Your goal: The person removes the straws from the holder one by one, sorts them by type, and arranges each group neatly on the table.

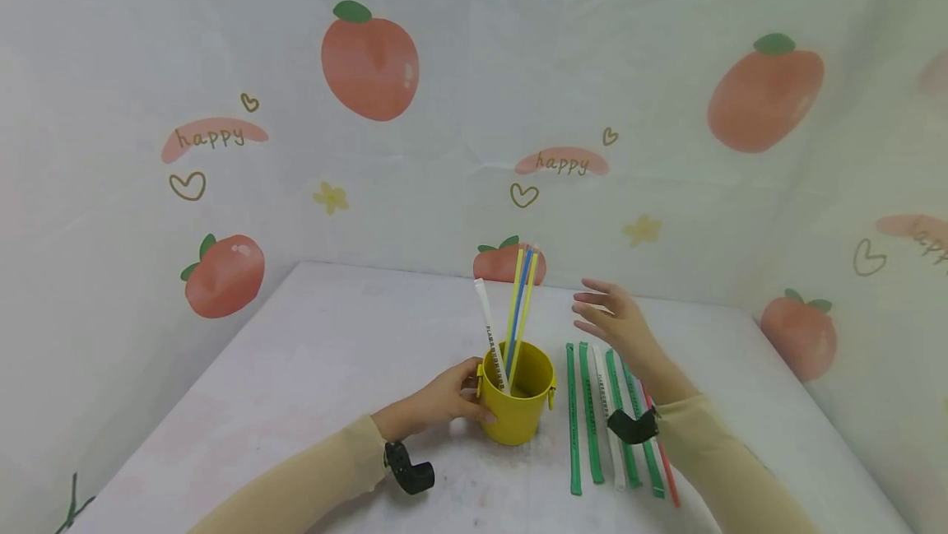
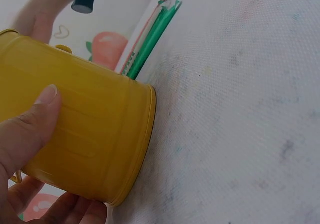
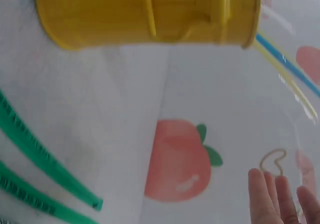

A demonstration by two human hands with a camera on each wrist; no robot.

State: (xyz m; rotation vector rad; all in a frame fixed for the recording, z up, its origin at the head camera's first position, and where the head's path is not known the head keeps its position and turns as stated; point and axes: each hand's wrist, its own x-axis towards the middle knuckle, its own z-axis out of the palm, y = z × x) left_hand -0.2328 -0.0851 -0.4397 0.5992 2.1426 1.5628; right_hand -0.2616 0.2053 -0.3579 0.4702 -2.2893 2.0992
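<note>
A small yellow bucket (image 1: 511, 420) with side handles stands upright on the table. My left hand (image 1: 444, 396) grips its left side; in the left wrist view the thumb lies across the wall and the fingers (image 2: 65, 209) curl round the other side. Leaning inside the bucket are a white paper-wrapped straw (image 1: 490, 336), a blue straw (image 1: 522, 295) and yellow straws (image 1: 514, 304). To the right of the bucket, my right hand (image 1: 615, 322) is raised with its fingers extended, holding nothing and apart from the straws.
Right of the bucket lies a row of wrapped straws: several green ones (image 1: 573, 427), a white one (image 1: 604, 410) and a red one (image 1: 670, 476), partly hidden under the right wrist. A white fruit-printed sheet (image 1: 444, 106) hangs behind the table (image 1: 355, 328).
</note>
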